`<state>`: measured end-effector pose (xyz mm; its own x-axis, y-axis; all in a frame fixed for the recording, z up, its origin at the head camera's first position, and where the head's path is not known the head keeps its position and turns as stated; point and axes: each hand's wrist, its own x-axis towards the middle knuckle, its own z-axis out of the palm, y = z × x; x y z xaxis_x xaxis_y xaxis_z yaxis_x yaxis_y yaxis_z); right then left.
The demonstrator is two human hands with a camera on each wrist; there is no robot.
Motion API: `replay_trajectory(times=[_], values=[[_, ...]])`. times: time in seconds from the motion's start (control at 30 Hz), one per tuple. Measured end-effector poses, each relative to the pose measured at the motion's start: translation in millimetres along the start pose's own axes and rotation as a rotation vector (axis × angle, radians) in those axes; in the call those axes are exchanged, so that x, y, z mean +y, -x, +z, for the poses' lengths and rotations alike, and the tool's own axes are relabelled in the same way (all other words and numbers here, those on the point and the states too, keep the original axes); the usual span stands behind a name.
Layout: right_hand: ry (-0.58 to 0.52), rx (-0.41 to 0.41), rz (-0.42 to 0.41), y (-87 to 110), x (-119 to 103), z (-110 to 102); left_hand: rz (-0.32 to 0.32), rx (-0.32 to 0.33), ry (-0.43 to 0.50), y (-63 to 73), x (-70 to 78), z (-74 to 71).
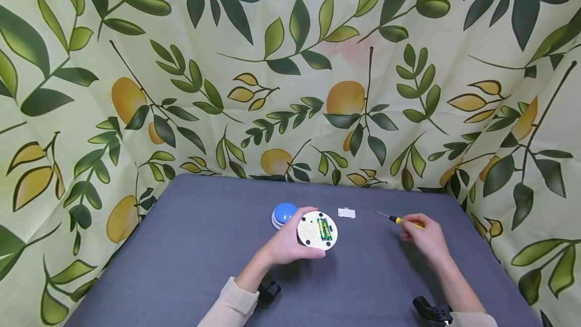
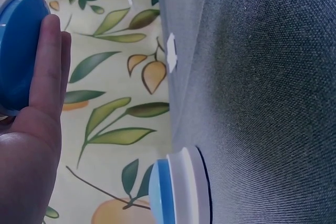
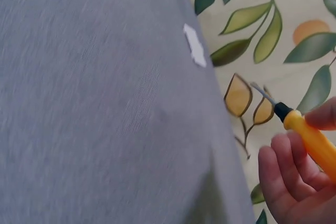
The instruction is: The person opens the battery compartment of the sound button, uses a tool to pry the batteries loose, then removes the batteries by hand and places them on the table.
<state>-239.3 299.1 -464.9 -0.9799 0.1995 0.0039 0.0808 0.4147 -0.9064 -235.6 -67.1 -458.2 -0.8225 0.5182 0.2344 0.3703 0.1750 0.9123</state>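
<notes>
Landmark taken: the standing button [image 1: 285, 213], set dome up on its white base on the bench [image 1: 204, 251]. Just to its right and nearer the person, a second button [image 1: 309, 232] is held off the bench by the left hand [image 1: 292, 242]. The rim is pinched between thumb and fingers, which leaves the white underside uncovered; the blue dome, seen in the left wrist view, is turned away from the head view. This pose is probably chosen so that the open compartment, with its two green batteries [image 1: 322, 229], can be seen and reached. Right of the standing button, past the second button, a small white plate [image 1: 346, 213] is laid flat on the bench; it is judged to be the compartment cover, set aside where it is not in the way. Farthest right of the standing button, a yellow screwdriver [image 1: 395, 220] is pinched by its handle between thumb and fingers of the right hand [image 1: 424, 238]. Its tip is pointed back toward the plate, with nothing touched; such a light grip would presumably allow easy turning. Both hands are thus occupied, well apart.
</notes>
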Motion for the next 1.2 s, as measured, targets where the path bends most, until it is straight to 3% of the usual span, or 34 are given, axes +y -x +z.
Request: replay_trajectory(times=[0.3,0.57,0.9,1.2], values=[[0.161,0.100,0.024,-5.7,21,-13,0.006,0.002,-0.003,-1.1,1.0,-1.3],[0.348,0.171,-0.006,-10.4,35,-22,0.010,0.001,-0.010,-1.6,1.8,-1.3],[0.394,0.190,-0.003,-11.1,45,-23,-0.003,0.001,-0.006,-0.6,1.5,-0.5],[0.476,0.154,-0.038,-9.9,51,-23,-0.013,-0.005,-0.008,0.7,1.1,1.3]])
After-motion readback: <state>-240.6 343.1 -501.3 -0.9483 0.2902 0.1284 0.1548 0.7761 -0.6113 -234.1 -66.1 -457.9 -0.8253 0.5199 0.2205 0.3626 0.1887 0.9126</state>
